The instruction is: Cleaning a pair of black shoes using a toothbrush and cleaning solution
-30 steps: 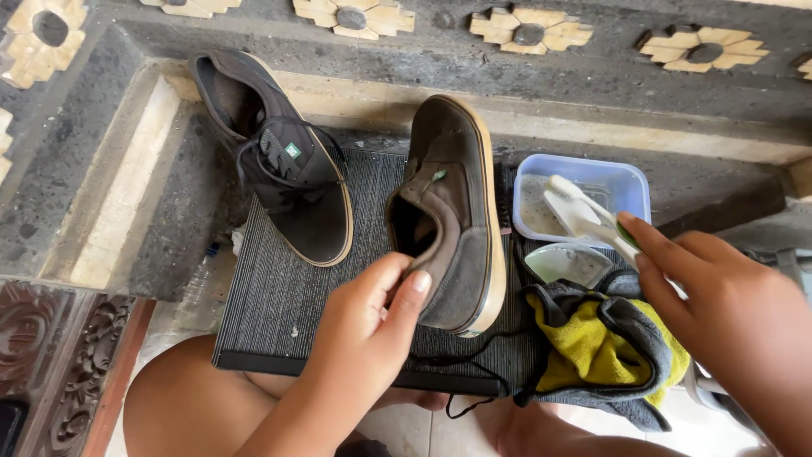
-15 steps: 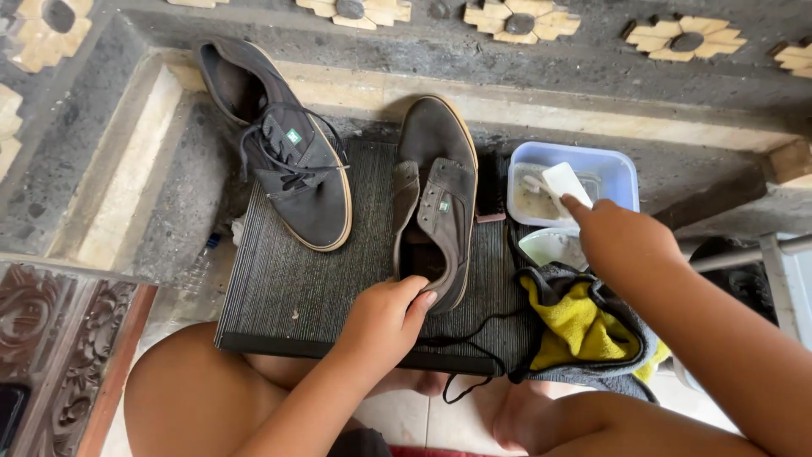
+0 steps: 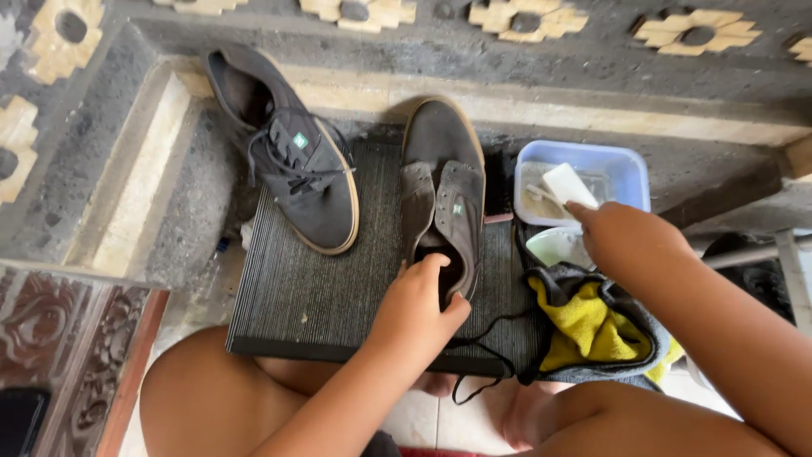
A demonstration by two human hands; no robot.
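Two dark grey canvas shoes lie on a black ribbed mat (image 3: 304,296). The laced shoe (image 3: 292,165) rests at the mat's upper left. The unlaced shoe (image 3: 444,190) lies upright in the middle, tongue open. My left hand (image 3: 414,309) grips the heel end of the unlaced shoe, fingers over its collar. My right hand (image 3: 626,241) reaches over a blue plastic tub (image 3: 626,169) and holds a white brush (image 3: 568,184) whose head is in the tub.
A small pale bowl (image 3: 550,245) sits below the tub. A yellow and grey cloth (image 3: 592,330) lies at the mat's right. A loose black lace (image 3: 482,372) trails off the mat's front edge. Stone step with patterned tiles behind; my bare knees below.
The unlaced shoe has been turned from its side to lie upright on the mat. My right hand has moved left over the tub with the white brush.
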